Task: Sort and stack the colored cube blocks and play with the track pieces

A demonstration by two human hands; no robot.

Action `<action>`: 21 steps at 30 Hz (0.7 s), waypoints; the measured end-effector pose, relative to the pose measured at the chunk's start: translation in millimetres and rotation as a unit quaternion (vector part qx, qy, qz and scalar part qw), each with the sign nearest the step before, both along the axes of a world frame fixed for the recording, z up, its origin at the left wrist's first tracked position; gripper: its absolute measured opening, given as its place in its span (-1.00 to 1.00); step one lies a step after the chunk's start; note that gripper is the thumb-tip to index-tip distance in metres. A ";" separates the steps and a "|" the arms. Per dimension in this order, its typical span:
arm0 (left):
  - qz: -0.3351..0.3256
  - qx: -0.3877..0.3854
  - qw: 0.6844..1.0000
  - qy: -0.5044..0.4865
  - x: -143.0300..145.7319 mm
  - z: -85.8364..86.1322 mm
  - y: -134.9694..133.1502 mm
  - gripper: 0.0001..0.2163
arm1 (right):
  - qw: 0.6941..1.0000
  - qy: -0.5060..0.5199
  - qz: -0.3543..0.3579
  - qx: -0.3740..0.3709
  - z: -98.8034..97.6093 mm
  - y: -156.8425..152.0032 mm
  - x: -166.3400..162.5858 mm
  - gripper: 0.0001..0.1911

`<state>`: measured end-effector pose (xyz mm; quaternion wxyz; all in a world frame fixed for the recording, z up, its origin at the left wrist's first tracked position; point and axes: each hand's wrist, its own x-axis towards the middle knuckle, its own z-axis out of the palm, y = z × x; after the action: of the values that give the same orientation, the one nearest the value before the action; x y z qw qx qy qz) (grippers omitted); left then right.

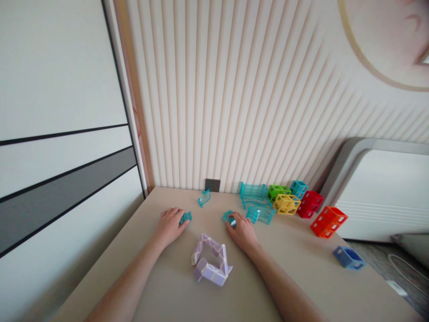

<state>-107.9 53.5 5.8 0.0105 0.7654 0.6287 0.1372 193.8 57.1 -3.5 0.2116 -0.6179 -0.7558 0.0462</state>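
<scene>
My left hand (171, 225) rests on the left part of the table, its fingers curled around a small teal plastic piece (186, 218). Further right, my right hand (244, 231) has its thumb and fingers closed on a translucent teal plastic piece (228, 218), partly hidden by the fingers. Between my forearms, closer to me, lies a lilac and white twisty snake puzzle (214, 271), bent into a rough ring. No hand touches it. Just beyond my right hand are a flat teal track-like piece (266, 214) and a larger curved one (254, 192).
A small curved teal piece (204, 197) lies near the wall, below a dark socket (212, 184). Along the table's right stand green (279, 191), yellow (287, 204), teal (299, 188), red (310, 204), orange-red (329, 222) and blue (349, 258) open-frame blocks.
</scene>
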 end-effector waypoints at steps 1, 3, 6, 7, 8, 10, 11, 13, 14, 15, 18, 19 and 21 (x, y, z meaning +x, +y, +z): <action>-0.001 0.000 1.000 0.000 -0.3 -0.5 0.4 -0.74 | 1.000 -0.001 0.000 -0.001 0.5 -0.1 -0.3 -0.73; -0.004 0.000 1.000 0.001 -0.8 -1.7 1.2 -0.73 | 1.000 -0.004 0.002 -0.004 1.3 -0.4 -0.5 -0.71; -0.004 0.003 1.000 0.006 -1.4 -2.7 1.5 -0.73 | 1.000 -0.007 0.002 -0.004 1.8 -0.9 -0.3 -0.68; -0.003 0.004 1.000 0.008 -1.4 -2.5 1.3 -0.73 | 1.000 -0.007 0.001 -0.003 1.7 -1.0 -0.2 -0.67; -0.003 0.004 1.000 0.009 -1.4 -2.1 0.9 -0.73 | 1.000 -0.006 0.002 -0.003 1.4 -0.9 0.0 -0.67; -0.006 0.007 1.000 0.010 -1.2 -0.8 0.0 -0.72 | 1.000 -0.006 0.006 -0.004 0.8 -0.7 0.2 -0.66; -0.007 0.007 1.000 0.011 -1.0 -0.2 -0.3 -0.72 | 1.000 -0.006 0.009 -0.004 0.5 -0.5 0.2 -0.66; -0.007 0.007 1.000 0.012 -0.8 0.5 -0.7 -0.72 | 1.000 -0.008 0.010 -0.004 0.2 0.0 0.0 -0.67; -0.006 0.008 1.000 0.012 -0.7 0.5 -0.6 -0.72 | 1.000 -0.009 0.010 -0.004 0.2 0.4 0.0 -0.67; -0.005 0.008 1.000 0.011 -0.6 0.3 -0.5 -0.72 | 1.000 -0.009 0.008 -0.004 0.2 0.7 -0.1 -0.68; -0.006 0.012 1.000 0.010 -0.5 -0.8 0.1 -0.72 | 1.000 -0.002 0.007 -0.005 -0.3 1.8 0.1 -0.68; -0.006 0.012 1.000 0.010 -0.6 -1.1 0.2 -0.72 | 1.000 -0.001 0.007 -0.005 -0.7 2.0 0.2 -0.68; -0.005 0.012 1.000 0.011 -0.6 -1.4 0.2 -0.72 | 1.000 0.000 0.008 -0.002 -1.3 1.9 0.1 -0.68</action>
<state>-108.4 53.7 4.4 -0.0048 0.7699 0.6235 0.1363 193.9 59.0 -4.8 0.2098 -0.6126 -0.7604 0.0495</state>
